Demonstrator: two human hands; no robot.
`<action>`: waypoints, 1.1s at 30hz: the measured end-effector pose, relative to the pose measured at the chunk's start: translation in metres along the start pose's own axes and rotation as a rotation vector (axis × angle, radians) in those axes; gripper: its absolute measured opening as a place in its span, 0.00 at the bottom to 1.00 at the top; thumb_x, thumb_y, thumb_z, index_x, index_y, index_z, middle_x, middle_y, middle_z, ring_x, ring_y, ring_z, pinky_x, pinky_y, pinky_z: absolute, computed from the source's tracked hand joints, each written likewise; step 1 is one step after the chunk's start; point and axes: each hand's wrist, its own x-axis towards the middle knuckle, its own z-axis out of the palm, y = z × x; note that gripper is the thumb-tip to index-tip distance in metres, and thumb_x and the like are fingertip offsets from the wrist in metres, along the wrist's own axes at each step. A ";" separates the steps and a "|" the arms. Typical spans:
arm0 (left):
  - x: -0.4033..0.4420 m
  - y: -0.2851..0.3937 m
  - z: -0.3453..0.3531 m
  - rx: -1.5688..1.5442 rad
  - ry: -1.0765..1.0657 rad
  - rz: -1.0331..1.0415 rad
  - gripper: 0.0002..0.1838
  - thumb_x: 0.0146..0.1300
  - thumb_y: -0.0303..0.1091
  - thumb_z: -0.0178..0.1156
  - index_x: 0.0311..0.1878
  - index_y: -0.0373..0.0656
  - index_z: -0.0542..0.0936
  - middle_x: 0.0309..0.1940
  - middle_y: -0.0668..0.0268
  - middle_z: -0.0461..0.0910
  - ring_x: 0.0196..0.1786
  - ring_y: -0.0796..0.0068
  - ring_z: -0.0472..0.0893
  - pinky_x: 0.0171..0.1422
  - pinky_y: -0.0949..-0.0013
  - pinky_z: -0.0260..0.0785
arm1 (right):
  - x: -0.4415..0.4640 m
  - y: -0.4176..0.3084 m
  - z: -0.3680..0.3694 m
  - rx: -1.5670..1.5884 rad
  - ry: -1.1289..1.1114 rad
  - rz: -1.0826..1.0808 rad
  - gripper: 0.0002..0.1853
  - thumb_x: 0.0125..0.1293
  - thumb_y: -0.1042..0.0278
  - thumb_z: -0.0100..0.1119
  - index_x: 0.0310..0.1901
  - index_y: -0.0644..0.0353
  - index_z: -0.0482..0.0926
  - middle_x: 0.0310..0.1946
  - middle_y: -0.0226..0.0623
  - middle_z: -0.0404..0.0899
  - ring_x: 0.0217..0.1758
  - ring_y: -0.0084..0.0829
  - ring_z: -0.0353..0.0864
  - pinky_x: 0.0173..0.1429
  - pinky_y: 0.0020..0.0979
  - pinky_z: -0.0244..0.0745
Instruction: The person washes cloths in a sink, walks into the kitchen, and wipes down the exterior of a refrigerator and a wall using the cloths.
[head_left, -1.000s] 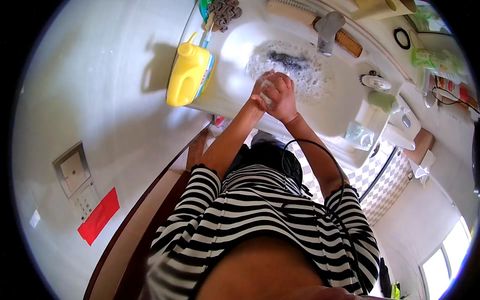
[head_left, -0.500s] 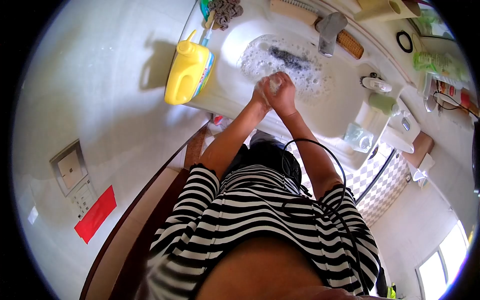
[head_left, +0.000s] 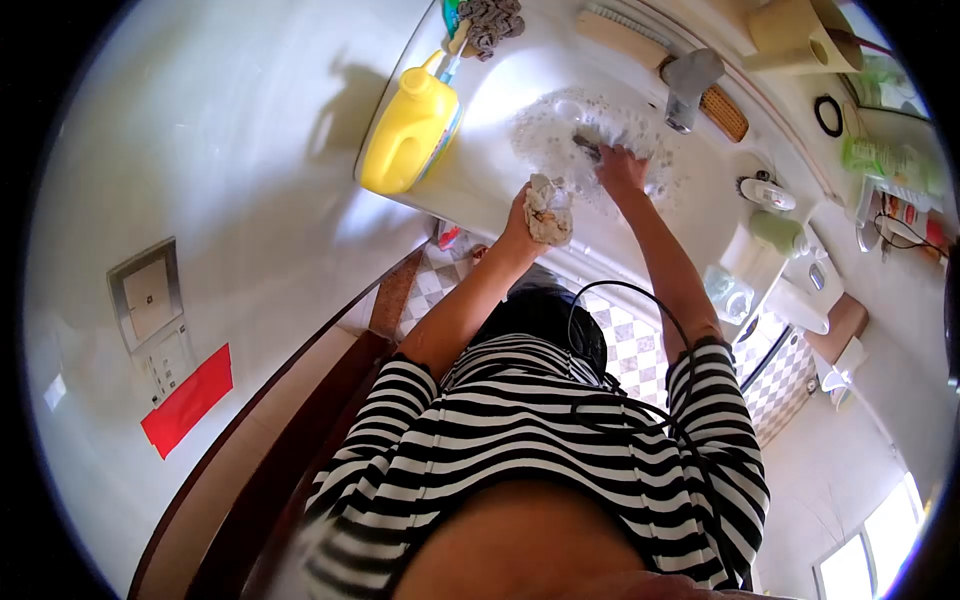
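Holding pale wad [head_left: 549, 214] in my curled left hand [head_left: 518, 222] by basin's [head_left: 700, 190] near edge. Right hand [head_left: 624, 173] at dark item [head_left: 588, 148] in suds [head_left: 540, 125], grip unclear. Likely wet-handling step; lifting it would need firm fingers.

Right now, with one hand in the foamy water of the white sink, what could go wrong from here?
The pale, crumpled, wet-looking item in the left hand might slip and fall to the floor, since it is close to the front rim of the white sink.
The thin black cable loops over the right forearm and could catch when the right hand moves.
The yellow plastic jug stands near the rim and may tip if bumped.
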 end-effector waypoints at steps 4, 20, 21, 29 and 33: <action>0.000 0.005 -0.005 -0.054 -0.056 -0.049 0.13 0.63 0.48 0.54 0.37 0.49 0.78 0.33 0.64 0.81 0.33 0.66 0.81 0.36 0.60 0.76 | -0.026 -0.002 -0.042 0.543 0.437 -0.202 0.25 0.50 0.60 0.60 0.52 0.52 0.70 0.40 0.46 0.77 0.41 0.49 0.78 0.45 0.46 0.73; -0.001 -0.001 -0.004 -0.139 -0.097 -0.145 0.20 0.63 0.49 0.46 0.44 0.45 0.79 0.35 0.63 0.82 0.39 0.62 0.81 0.45 0.57 0.75 | -0.070 0.001 -0.054 0.677 0.081 0.120 0.31 0.52 0.46 0.60 0.55 0.50 0.64 0.42 0.54 0.77 0.46 0.53 0.77 0.49 0.46 0.70; -0.003 -0.001 -0.006 -0.140 -0.149 -0.158 0.20 0.64 0.49 0.46 0.44 0.45 0.79 0.36 0.63 0.82 0.40 0.63 0.81 0.46 0.58 0.75 | -0.074 -0.001 -0.045 0.684 0.015 0.117 0.32 0.52 0.44 0.60 0.56 0.50 0.63 0.43 0.53 0.77 0.47 0.52 0.77 0.50 0.46 0.70; -0.046 0.011 0.013 -0.025 -0.051 -0.044 0.18 0.65 0.50 0.47 0.49 0.51 0.77 0.42 0.67 0.81 0.47 0.68 0.80 0.52 0.60 0.72 | -0.098 -0.005 0.031 0.486 -0.063 -0.157 0.35 0.51 0.52 0.62 0.62 0.41 0.63 0.44 0.46 0.76 0.51 0.51 0.74 0.52 0.45 0.70; -0.070 0.010 0.041 0.112 -0.069 0.114 0.18 0.63 0.51 0.49 0.48 0.51 0.77 0.39 0.66 0.81 0.40 0.67 0.81 0.47 0.58 0.74 | -0.079 0.014 -0.010 0.680 0.007 -0.291 0.30 0.48 0.63 0.63 0.56 0.49 0.69 0.44 0.39 0.78 0.45 0.39 0.78 0.50 0.37 0.72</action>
